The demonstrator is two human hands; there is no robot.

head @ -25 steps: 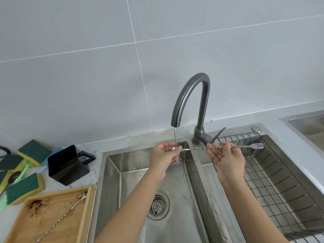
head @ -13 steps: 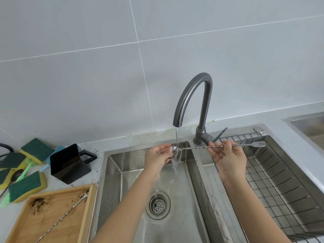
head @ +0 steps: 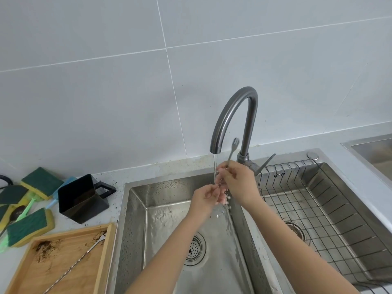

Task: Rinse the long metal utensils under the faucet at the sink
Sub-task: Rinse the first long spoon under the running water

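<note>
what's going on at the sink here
A person is rinsing a long metal bar spoon under the running faucet. The right hand grips its stem, forked end pointing up beside the spout, while the left hand works the lower part in the water stream over the left sink basin. A second long utensil lies on the dirty wooden tray, not yet rinsed.

Slim fork-tipped utensil (head: 232, 150) upright beside running faucet (head: 235, 115).

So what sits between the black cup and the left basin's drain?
In the head view, bare speckled countertop, then the sink's rim and wet basin floor lie between black cup and drain.
</note>
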